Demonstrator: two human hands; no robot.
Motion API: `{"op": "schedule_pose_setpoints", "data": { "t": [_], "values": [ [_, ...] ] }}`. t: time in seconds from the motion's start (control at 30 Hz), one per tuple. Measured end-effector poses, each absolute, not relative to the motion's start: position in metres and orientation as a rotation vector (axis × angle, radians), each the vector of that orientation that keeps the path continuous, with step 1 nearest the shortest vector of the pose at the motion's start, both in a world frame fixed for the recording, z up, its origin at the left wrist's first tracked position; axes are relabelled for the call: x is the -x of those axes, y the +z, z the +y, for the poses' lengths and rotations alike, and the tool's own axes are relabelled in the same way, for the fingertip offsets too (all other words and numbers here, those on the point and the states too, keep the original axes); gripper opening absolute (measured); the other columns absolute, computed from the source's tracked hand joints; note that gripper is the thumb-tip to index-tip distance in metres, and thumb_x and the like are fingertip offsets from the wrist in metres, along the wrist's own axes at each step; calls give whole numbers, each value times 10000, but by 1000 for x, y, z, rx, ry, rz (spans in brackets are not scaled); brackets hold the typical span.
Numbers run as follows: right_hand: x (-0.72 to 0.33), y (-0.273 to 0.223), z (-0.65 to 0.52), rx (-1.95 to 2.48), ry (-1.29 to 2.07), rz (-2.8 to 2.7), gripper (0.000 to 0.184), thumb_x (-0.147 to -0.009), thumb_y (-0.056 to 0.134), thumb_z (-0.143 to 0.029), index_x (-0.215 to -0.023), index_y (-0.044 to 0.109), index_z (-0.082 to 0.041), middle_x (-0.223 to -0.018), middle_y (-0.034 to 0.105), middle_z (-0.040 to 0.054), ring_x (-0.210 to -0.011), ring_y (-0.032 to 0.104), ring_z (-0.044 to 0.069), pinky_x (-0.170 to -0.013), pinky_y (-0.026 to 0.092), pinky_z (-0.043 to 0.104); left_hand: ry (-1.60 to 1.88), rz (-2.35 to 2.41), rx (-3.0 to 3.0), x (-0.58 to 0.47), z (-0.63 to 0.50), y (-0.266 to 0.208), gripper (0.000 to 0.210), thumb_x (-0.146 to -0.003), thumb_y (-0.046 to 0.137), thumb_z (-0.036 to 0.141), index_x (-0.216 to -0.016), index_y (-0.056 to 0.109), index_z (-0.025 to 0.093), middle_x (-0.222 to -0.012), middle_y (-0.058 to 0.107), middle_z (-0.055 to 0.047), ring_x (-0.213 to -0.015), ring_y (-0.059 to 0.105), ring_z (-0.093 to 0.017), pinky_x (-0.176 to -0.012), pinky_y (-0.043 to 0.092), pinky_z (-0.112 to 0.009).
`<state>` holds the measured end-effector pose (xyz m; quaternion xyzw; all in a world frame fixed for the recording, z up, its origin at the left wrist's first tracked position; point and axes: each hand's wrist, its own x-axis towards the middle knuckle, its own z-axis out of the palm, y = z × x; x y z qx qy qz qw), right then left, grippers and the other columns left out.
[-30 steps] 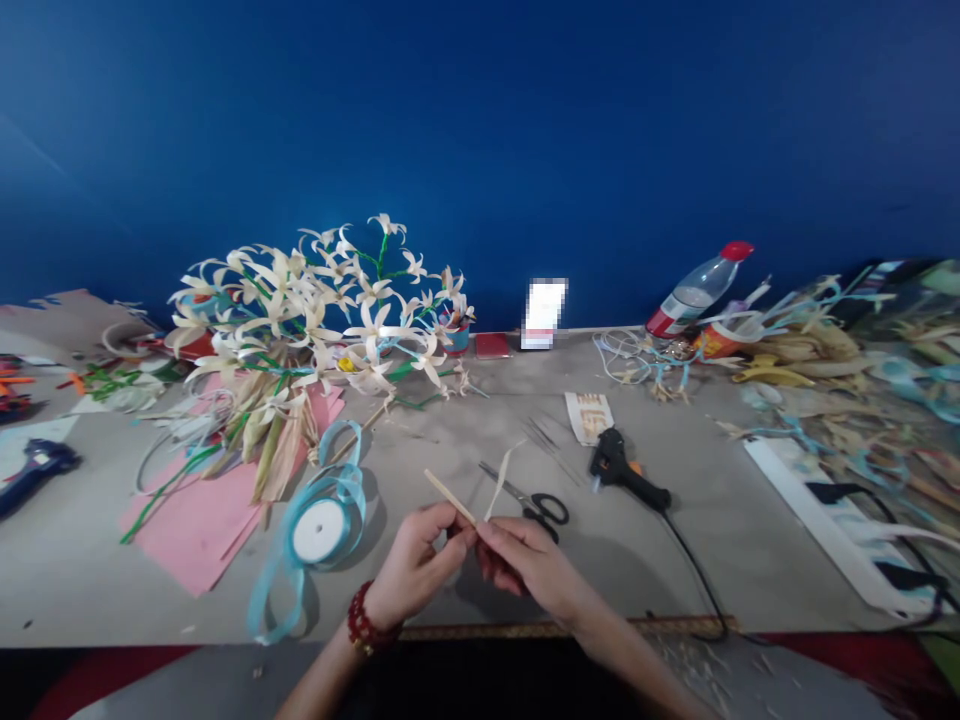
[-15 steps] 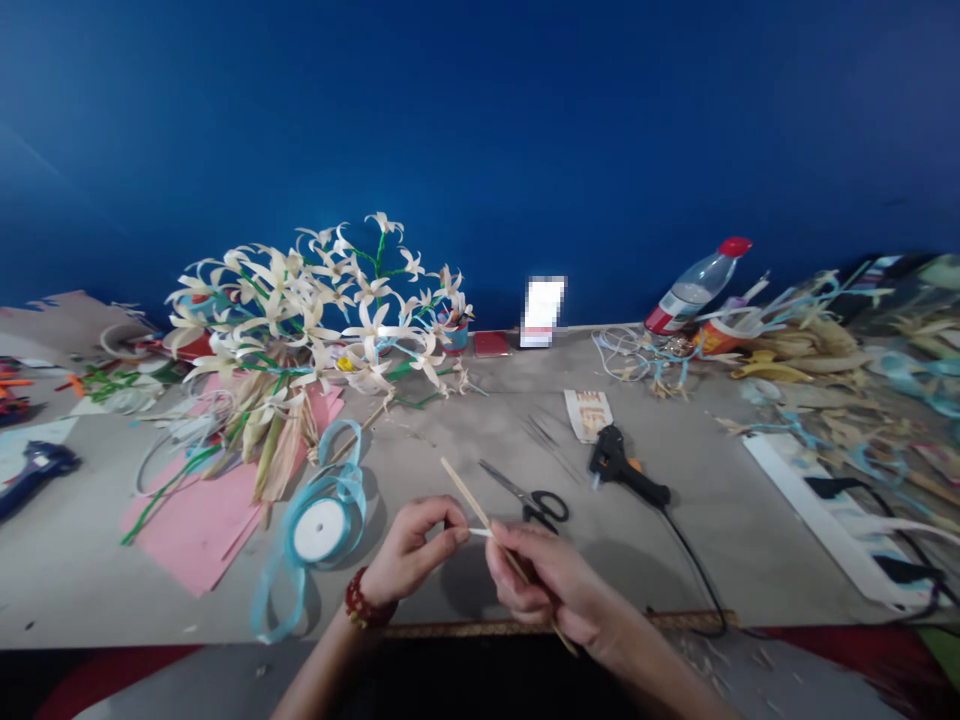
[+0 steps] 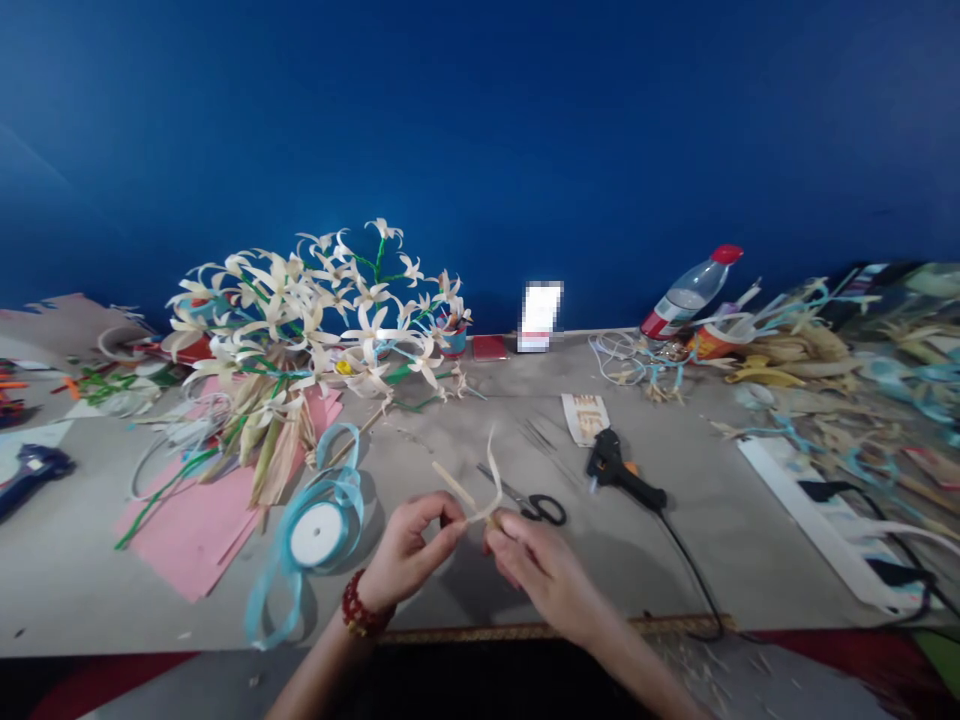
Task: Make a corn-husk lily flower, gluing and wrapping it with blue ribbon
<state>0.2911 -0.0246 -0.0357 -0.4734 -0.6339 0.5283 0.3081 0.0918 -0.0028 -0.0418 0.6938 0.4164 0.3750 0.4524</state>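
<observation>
A thin pale curved strip (image 3: pixel 496 480), like a strip of husk, is pinched at its lower end by my left hand (image 3: pixel 416 545); its free end curls upward. Close beside it, my right hand (image 3: pixel 536 570) is closed, with a small tan end showing at its fingertips; what it grips is mostly hidden. Beyond my left fingertips shows a flat light wooden stick (image 3: pixel 452 484); I cannot tell whether it is held or lying on the table. Black-handled scissors (image 3: pixel 545 509) lie just past my right hand, their blades partly behind the strip.
A ribbon spool (image 3: pixel 318 534) with loose blue ribbon and pink sheets (image 3: pixel 187 535) lie left, below white husk flowers (image 3: pixel 367 320). Rightward are a glue gun (image 3: pixel 622 470) with its cord, a power strip (image 3: pixel 817 520), a bottle (image 3: pixel 686 295) and a heap of husks (image 3: pixel 810 345).
My right hand has turned and no longer shows the long stick running through it. The pale strip, earlier mostly hidden between my hands, now curves up from my left fingertips.
</observation>
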Motion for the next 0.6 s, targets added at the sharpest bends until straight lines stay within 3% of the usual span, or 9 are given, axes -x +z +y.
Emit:
{"op": "schedule_pose_setpoints", "data": {
  "t": [0.13,0.23,0.3,0.47,0.53,0.6],
  "values": [
    [-281,-35,-26,1312,1200,-1862,393,-1000,417,-462,-777,625,-213,-739,658,41,-689,575,184,-649,368,281,923,1030,-1763,-96,-4,-42,214,-908,586,275,-735,640,160,-657,656,-22,-631,587,-136,-643,448,-224],
    [-278,-36,-26,1279,1332,-1779,498,-998,371,-518,-649,539,-206,-601,540,5,-579,492,152,-574,327,267,936,964,-1759,-96,-4,-44,224,-920,577,293,-752,644,160,-627,638,-16,-586,573,-129,-610,446,-221],
    [-278,-38,-25,1183,1602,-1621,558,-971,361,-597,-590,474,-204,-520,436,-29,-498,399,122,-515,287,253,938,904,-1774,-95,-6,-45,232,-927,570,297,-752,640,162,-618,635,-17,-582,578,-129,-612,452,-222],
    [-282,-35,-25,941,2189,-1086,532,-887,483,-643,-577,423,-214,-413,317,-92,-378,214,73,-406,156,223,1016,868,-1880,-93,-10,-45,193,-927,565,268,-775,645,180,-720,703,-59,-693,641,-163,-691,486,-253],
    [-282,-34,-25,901,2295,-995,519,-898,462,-631,-583,393,-225,-394,269,-110,-359,146,69,-386,117,218,1044,894,-1893,-94,-11,-45,189,-927,562,260,-772,639,186,-711,707,-56,-681,647,-161,-683,491,-251],
    [-283,-34,-26,964,2199,-1092,523,-928,413,-621,-592,412,-220,-413,293,-98,-370,184,76,-396,159,217,1043,918,-1860,-96,-11,-46,201,-930,561,271,-761,629,185,-661,690,-42,-624,633,-146,-638,487,-235]
  ]
}}
